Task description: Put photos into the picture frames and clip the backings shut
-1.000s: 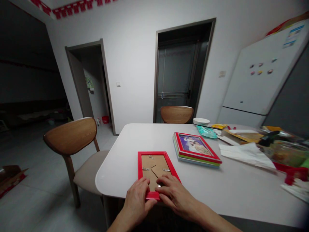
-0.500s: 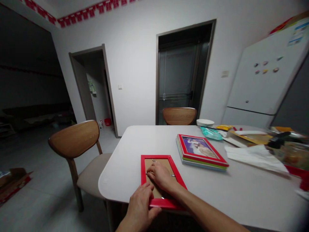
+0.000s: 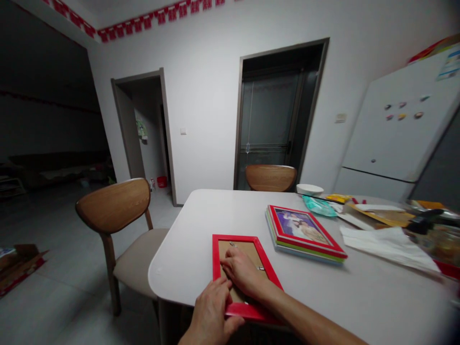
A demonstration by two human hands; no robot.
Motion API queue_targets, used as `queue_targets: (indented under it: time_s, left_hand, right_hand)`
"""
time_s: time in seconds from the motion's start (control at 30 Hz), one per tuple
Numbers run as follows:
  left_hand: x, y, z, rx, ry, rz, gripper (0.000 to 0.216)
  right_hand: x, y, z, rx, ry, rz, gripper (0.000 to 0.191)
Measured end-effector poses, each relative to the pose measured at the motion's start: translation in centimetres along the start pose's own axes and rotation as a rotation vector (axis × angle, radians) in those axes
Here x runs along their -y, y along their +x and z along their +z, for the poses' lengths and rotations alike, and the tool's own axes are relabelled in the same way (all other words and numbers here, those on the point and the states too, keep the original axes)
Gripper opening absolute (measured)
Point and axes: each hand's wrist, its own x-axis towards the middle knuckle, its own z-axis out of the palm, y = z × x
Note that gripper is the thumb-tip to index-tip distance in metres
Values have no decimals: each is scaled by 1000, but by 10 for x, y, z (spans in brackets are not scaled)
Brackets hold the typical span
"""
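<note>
A red picture frame (image 3: 271, 277) lies face down at the table's near edge, its brown backing board (image 3: 247, 253) upward. Small metal clips show at the board's top and right sides. My left hand (image 3: 212, 306) grips the lower left corner, thumb on the near edge and fingers over the left side. My right hand (image 3: 239, 268) reaches across the board, its fingers bent and pressed together at the left inner edge. Whatever is under those fingertips is hidden. To the right, a stack of picture frames (image 3: 305, 232) has a red one with a photo on top.
On the white table (image 3: 204, 215), a white paper sheet (image 3: 388, 244), a teal packet (image 3: 319, 206), a bowl (image 3: 309, 190) and assorted clutter lie to the right. Wooden chairs stand at the left (image 3: 115, 206) and far side (image 3: 271, 177).
The view has shifted slightly, so everything sits a little lower and farther right. Both hands stay on the red frame, with the right fingers still at its left inner edge.
</note>
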Motion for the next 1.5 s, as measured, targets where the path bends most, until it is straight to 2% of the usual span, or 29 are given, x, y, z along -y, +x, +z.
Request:
queue_targets:
  time_s: [0.07, 0.27, 0.47, 0.6, 0.73, 0.83, 0.9, 0.97, 1.07, 1.13, 1.17, 1.2, 1.23, 1.3, 1.37, 1.43, 1.47, 1.5]
  left_hand:
    - [1, 0, 1, 16, 4, -4, 58]
    - [2, -2, 1, 87, 50, 17, 61]
    - [2, -8, -4, 93, 97, 81, 51]
    - [7, -8, 4, 62, 126, 178, 50]
    - [8, 4, 29, 24, 160, 238, 19]
    - [7, 14, 35, 100, 130, 222, 28]
    - [5, 17, 22, 124, 88, 217, 42]
    - [-1, 19, 1, 53, 12, 199, 53]
    - [-21, 25, -28, -186, -273, 71, 44]
    - [-39, 32, -36, -299, -549, -5, 20]
    - [-49, 36, -36, -327, -687, -37, 14]
    - [-58, 40, -34, -342, -813, -60, 14]
    - [-66, 45, -31, -344, -917, -73, 18]
    - [-80, 57, -25, -353, -1037, -57, 22]
    - [-88, 75, -21, -414, -1071, -10, 28]
    - [-91, 100, -18, -479, -1086, -1, 37]
    - [-90, 115, -15, -459, -1106, -24, 37]
    - [-89, 130, -10, -427, -1115, -42, 34]
  right_hand:
    - [-8, 5, -5, -22, 14, 36, 24]
    - [-41, 31, -4, -77, 25, 322, 19]
    - [-49, 39, 4, -133, 47, 485, 15]
    - [-46, 37, 2, -187, 136, 494, 14]
    - [-43, 31, -8, -221, 315, 418, 14]
    - [-52, 21, -28, -269, 469, 383, 17]
    - [-62, 9, -45, -333, 575, 420, 21]
    - [-68, -7, -58, -409, 689, 501, 30]
    - [-55, -30, -56, -454, 858, 598, 39]
    - [-29, -41, -42, -374, 1011, 610, 41]
    - [-15, -44, -33, -236, 1254, 637, 43]
    - [-2, -45, -26, -126, 1456, 639, 47]
    - [8, -45, -21, -129, 1585, 640, 48]
    - [16, -43, -24, -294, 1696, 559, 51]
    - [5, -40, -44, -514, 1620, 498, 53]
    - [-24, -39, -77, -649, 1421, 511, 52]
    - [-43, -39, -95, -697, 1271, 568, 50]
    - [-64, -39, -113, -699, 1214, 603, 49]
